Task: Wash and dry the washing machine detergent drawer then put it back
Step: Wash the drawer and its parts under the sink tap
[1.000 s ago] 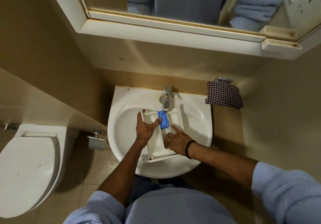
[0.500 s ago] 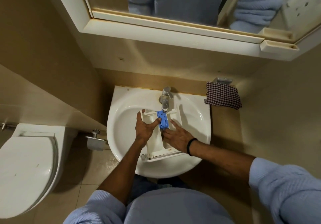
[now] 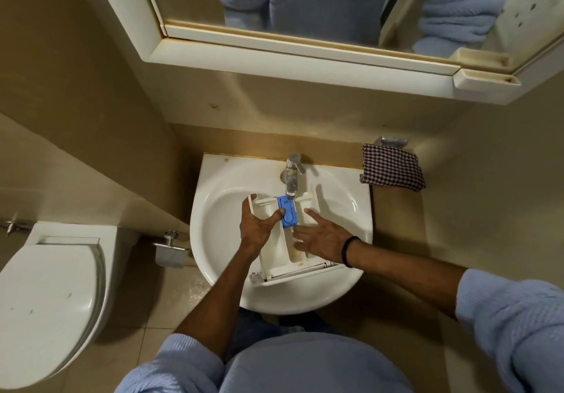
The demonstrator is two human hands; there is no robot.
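Note:
The white detergent drawer [image 3: 276, 260] lies in the white sink basin [image 3: 219, 212], its front panel toward me. A blue insert [image 3: 287, 212] sits in its middle compartment. Water runs from the chrome tap [image 3: 292, 169] onto the far end of the drawer. My left hand [image 3: 255, 228] grips the drawer's left wall, thumb reaching across to the blue insert. My right hand [image 3: 323, 237] lies flat inside the right compartment with its fingers spread and straight, a black band on the wrist.
A checked cloth [image 3: 392, 168] hangs on a wall holder to the right of the sink. A toilet [image 3: 45, 295] with its lid down stands at the left, a toilet-roll holder [image 3: 169, 249] between it and the sink. A mirror cabinet [image 3: 305, 41] juts out overhead.
My right hand has slid from the drawer's near part farther into the right compartment, fingers spreading. My left hand keeps its hold on the left wall.

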